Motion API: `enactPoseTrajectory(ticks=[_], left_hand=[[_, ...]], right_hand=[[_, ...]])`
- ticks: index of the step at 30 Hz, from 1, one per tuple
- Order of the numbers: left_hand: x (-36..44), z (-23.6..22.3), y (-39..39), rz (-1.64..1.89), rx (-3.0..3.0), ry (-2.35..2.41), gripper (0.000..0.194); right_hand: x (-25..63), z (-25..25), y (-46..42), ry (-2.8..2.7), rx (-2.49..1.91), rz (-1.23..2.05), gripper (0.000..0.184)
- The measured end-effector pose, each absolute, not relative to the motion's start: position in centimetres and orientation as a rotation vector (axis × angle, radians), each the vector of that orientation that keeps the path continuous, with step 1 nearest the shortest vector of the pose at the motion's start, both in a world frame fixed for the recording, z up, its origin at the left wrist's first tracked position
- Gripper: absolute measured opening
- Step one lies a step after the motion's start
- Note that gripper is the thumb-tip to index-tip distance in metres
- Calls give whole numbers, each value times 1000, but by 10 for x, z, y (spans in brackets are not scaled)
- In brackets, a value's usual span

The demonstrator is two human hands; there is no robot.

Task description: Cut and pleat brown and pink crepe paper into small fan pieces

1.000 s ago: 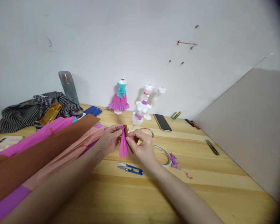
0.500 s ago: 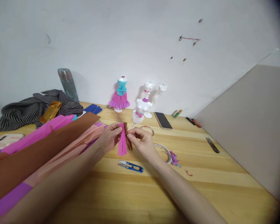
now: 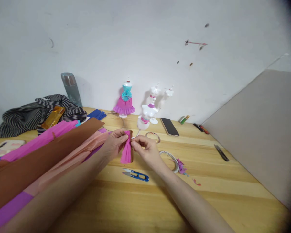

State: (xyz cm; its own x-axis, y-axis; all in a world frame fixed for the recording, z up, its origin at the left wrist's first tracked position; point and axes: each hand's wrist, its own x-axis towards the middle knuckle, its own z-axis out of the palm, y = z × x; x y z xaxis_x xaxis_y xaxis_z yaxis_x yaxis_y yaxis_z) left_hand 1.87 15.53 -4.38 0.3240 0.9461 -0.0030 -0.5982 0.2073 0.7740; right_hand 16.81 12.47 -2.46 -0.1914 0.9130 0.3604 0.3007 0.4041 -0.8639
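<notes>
Pleated pink crepe paper with a brown crepe paper strip along its right side hangs between my hands, above the table. My left hand pinches the pink paper near its top. At the brown edge, the thumb and fingers of my right hand are closed on the paper. Just below lies a pair of blue thread snips on the wood. Behind my hands stands a small white dress form with pink and purple bands; another dress form wears a turquoise top and pink skirt.
Long brown crepe paper and other coloured sheets cover the left side. A phone, a tape roll, purple scraps and a dark cutter lie to the right. A flask stands by the wall behind striped cloth.
The pink paper has fanned out wider at its lower end, and the brown strip now hangs straighter, closer against it. Both hands keep nearly the same place.
</notes>
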Motion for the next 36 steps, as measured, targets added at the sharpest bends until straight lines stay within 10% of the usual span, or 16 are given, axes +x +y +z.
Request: enactPoseTrajectory(ticks=[36], left_hand=[[18, -43, 153, 1057, 982, 688, 39]], right_hand=[[175, -16, 128, -1752, -1173, 676, 25]])
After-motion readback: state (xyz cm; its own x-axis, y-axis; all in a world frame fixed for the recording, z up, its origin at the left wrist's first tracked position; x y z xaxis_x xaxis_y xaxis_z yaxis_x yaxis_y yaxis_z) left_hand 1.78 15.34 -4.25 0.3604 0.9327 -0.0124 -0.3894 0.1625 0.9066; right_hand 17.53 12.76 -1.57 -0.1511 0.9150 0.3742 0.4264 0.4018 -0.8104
